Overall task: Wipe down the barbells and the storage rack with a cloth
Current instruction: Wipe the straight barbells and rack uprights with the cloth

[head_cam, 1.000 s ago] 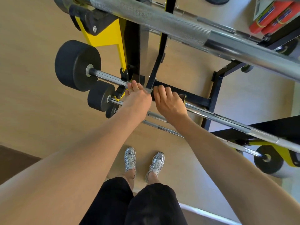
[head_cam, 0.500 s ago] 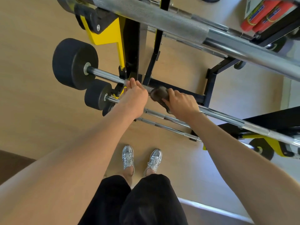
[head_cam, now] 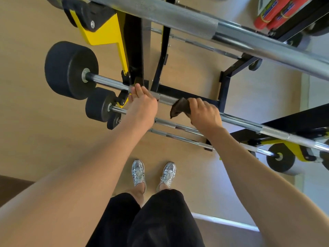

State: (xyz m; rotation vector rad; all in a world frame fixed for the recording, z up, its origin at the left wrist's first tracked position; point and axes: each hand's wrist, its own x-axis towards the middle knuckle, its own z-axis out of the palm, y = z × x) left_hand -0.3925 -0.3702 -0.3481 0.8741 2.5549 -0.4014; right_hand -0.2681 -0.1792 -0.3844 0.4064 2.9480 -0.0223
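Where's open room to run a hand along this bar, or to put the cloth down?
Free: the bar between the left hand and the cloth, its longer stretch beyond the right hand, and bare floor between the lowest bar and the shoes. Crowded: the left end, where black weights bunch against the rack post.

Dark brown cloth [head_cam: 179, 107], chrome barbell [head_cam: 167, 99], yellow-and-black rack [head_cam: 105, 31]
Crosshatch knurling in bands on the silver — matte black plates [head_cam: 67, 70], tan wood floor [head_cam: 35, 113], shiny silver shoes [head_cam: 138, 172], black shorts [head_cam: 160, 220].
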